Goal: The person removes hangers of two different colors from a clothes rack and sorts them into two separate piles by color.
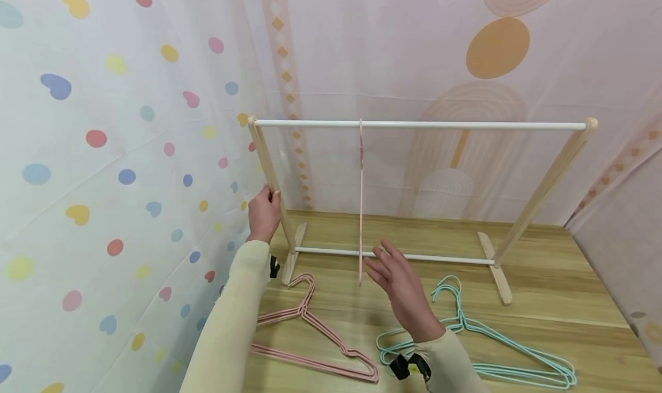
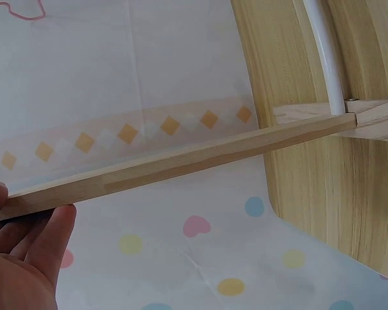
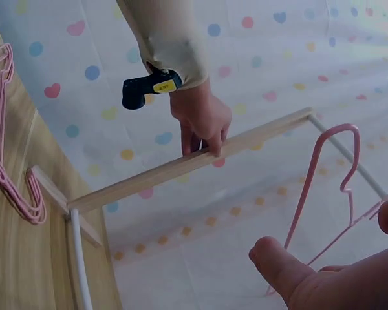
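A small clothes rack with wooden posts and a white top rail (image 1: pixel 421 125) stands on the wooden table (image 1: pixel 569 301). My left hand (image 1: pixel 264 214) grips the rack's left post (image 1: pixel 271 180), also seen as the post (image 2: pixel 181 165) in the left wrist view and under the hand (image 3: pixel 202 121) in the right wrist view. One pink hanger (image 1: pixel 360 209) hangs edge-on from the rail; its hook (image 3: pixel 333 155) shows in the right wrist view. My right hand (image 1: pixel 398 281) hovers open just right of its lower end, fingers straight, not touching it.
Pink hangers (image 1: pixel 315 335) lie on the table in front of the left foot of the rack. Teal hangers (image 1: pixel 481 347) lie to the right of my right forearm. Patterned curtains (image 1: pixel 103 151) close off the left side and the back.
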Tool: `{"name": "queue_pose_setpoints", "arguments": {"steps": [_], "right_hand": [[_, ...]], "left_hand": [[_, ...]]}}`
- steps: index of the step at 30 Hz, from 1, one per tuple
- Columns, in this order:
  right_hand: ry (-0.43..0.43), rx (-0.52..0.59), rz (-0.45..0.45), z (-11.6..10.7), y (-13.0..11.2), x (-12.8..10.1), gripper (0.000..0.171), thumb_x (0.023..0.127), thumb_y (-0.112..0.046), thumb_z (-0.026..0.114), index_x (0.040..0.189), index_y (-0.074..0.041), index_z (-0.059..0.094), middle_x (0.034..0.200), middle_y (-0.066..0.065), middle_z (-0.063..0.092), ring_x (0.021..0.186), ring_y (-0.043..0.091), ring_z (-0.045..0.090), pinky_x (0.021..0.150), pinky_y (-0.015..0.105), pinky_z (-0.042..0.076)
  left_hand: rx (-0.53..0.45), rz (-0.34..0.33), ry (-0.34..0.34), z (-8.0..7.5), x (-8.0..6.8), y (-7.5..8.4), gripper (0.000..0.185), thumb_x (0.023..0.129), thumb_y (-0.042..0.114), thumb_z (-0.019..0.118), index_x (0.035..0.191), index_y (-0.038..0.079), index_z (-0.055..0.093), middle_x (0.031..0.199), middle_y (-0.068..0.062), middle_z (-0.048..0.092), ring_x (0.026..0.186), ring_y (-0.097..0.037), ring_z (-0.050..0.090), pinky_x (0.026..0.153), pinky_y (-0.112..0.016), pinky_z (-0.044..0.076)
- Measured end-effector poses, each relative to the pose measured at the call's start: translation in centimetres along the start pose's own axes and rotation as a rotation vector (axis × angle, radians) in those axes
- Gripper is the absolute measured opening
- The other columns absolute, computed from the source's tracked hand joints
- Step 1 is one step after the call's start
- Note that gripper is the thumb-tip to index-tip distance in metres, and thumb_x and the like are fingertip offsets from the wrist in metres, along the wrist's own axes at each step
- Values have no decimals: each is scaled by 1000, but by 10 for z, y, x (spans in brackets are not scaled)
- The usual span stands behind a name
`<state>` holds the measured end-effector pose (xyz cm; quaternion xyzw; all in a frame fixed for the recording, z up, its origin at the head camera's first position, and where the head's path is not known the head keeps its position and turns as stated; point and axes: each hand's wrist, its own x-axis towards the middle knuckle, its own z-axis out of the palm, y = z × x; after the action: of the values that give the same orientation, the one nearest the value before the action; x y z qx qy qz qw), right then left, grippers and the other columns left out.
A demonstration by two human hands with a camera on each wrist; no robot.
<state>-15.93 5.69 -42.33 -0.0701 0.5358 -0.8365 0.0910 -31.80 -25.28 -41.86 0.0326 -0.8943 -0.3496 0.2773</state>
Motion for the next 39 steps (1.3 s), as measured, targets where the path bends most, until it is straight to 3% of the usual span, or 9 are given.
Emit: {"name": "queue_pose_setpoints", "arguments": {"steps": [13, 22, 28, 35, 39], "right_hand": [[32, 64, 11, 20, -5, 20, 69, 102, -28, 52, 153, -1, 14, 155, 21, 16, 128, 33, 45, 102, 36, 39], [44, 73, -30, 34, -5, 31, 82, 99, -19, 58, 152, 5, 0, 152, 29, 16, 135, 37, 33, 107, 40, 33], [89, 16, -47, 41, -7, 32, 78, 95, -6, 62, 152, 4, 9, 155, 24, 12, 140, 32, 25, 102, 35, 39], [102, -18, -100, 39, -10, 26, 62, 100, -4, 53, 153, -5, 21, 151, 22, 28, 130, 33, 43, 100, 35, 41], [80, -39, -147, 38, -12, 23, 56, 101, -6, 50, 153, -11, 27, 153, 18, 28, 133, 27, 41, 101, 36, 40]], "left_hand": [[10, -7, 6, 0, 0, 3, 23, 103, 19, 51, 90, 1, 54, 75, -16, 57, 66, -31, 58, 58, -40, 46], [5, -7, -1, 2, 0, 2, 23, 103, 19, 51, 90, 1, 54, 74, -15, 55, 64, -30, 56, 57, -40, 45], [4, 6, 6, 5, 2, -1, 23, 103, 19, 51, 87, 3, 52, 71, -14, 53, 61, -29, 53, 56, -38, 43], [2, 11, 8, 7, 2, 0, 23, 103, 19, 51, 86, 3, 52, 70, -14, 52, 61, -29, 53, 56, -38, 42], [2, 14, 12, 6, 2, 1, 23, 103, 19, 51, 86, 3, 52, 70, -13, 51, 60, -28, 51, 55, -38, 42]]}}
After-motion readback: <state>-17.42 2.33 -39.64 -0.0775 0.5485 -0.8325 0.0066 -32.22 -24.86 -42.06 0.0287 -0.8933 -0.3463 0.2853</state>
